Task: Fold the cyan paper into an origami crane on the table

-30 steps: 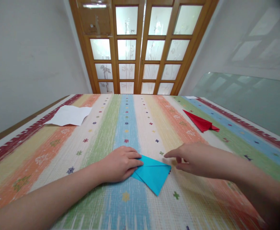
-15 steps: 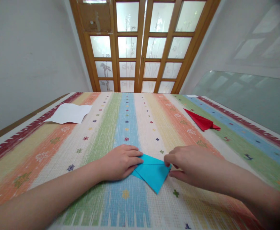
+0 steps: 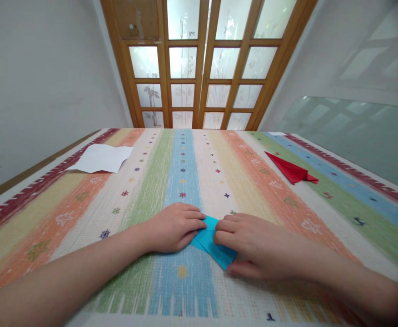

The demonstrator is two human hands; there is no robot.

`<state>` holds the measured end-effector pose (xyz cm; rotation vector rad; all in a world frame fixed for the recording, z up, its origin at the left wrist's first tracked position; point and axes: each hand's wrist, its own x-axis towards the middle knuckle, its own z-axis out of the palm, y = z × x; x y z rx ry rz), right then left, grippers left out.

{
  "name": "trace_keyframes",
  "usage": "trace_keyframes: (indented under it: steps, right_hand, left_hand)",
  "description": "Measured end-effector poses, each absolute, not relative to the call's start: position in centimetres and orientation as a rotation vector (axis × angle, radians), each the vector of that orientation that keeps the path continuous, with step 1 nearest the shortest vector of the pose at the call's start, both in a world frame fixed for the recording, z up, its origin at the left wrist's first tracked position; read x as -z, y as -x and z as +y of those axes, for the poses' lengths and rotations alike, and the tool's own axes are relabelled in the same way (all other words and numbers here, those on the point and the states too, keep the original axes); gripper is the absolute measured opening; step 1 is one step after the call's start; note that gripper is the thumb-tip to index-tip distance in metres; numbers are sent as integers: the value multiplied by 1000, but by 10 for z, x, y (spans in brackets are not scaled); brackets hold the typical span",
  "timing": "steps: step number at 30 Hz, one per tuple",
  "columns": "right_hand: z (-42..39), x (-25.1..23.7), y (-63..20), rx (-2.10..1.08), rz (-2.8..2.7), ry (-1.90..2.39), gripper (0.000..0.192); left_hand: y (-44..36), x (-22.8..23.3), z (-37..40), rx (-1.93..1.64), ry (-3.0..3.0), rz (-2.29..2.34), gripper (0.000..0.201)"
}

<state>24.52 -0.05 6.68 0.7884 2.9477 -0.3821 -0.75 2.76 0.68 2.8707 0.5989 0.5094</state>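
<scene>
A folded sheet of blue paper [image 3: 210, 241] lies on the striped tablecloth in front of me. My left hand [image 3: 176, 227] is closed on its left end, with the fingertips pressing it to the cloth. Over its right part is my right hand [image 3: 243, 243], its fingers curled on top and its thumb at the near corner. The right hand covers much of the right side of the paper, so the edge there is hidden.
A white sheet [image 3: 100, 159] lies at the far left of the tablecloth [image 3: 151, 200]. At the far right is a folded red paper [image 3: 291, 169]. A glass board [image 3: 352, 129] leans by the right wall, and wooden doors [image 3: 201, 86] stand behind the table.
My right hand has moved left and nearer to me, from the right tip of the blue paper onto its top. The left hand stays on the left end.
</scene>
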Motion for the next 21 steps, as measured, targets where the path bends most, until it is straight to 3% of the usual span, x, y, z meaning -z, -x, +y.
trace_keyframes:
  steps: [4, 10, 21]
  right_hand:
    - [-5, -63, -242, 372, 2965, -796, 33]
    - [-13, -62, -238, 350, 2976, -771, 14]
    - [-17, -67, -239, 383, 2976, -725, 21]
  left_hand:
    - [8, -6, 28, -535, -2850, 594, 30]
    - [8, -3, 29, -523, -2847, 611, 29]
    - [7, -9, 26, -484, -2879, 628, 27]
